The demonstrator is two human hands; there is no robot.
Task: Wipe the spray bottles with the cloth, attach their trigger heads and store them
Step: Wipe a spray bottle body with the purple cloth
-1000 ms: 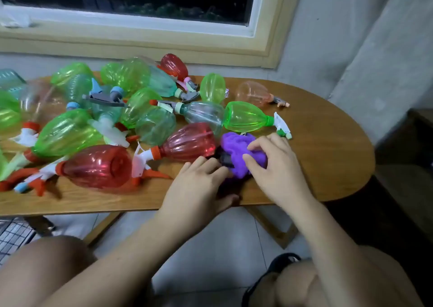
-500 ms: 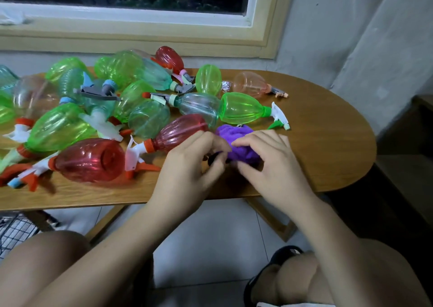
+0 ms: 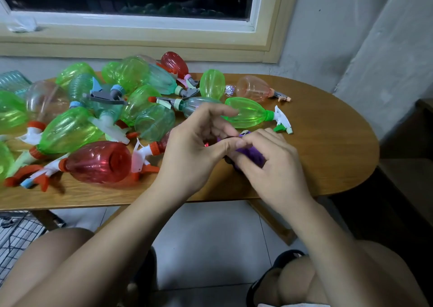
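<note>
A purple cloth [image 3: 251, 155] is bunched under my right hand [image 3: 269, 163], which grips it just above the wooden table [image 3: 328, 147]. My left hand [image 3: 196, 147] meets it from the left, thumb and forefinger pinching the cloth's edge, the other fingers spread. A small dark object between the hands is mostly hidden. Behind my hands lies a green spray bottle [image 3: 250, 115] with a white and green trigger head [image 3: 282, 123]. A red bottle [image 3: 100, 162] with a white and orange head lies at the front left. Part of another red bottle [image 3: 164, 142] shows beside my left hand.
Several green, teal, red and clear spray bottles, most with trigger heads, are piled across the table's left half up to the window sill [image 3: 131, 46]. A peach bottle [image 3: 254, 89] lies at the back. A wire rack [image 3: 14, 238] stands on the floor at the left.
Both hands have lifted slightly off the table and drawn together around the cloth. My left hand, flat on the table before, now pinches the cloth's edge.
</note>
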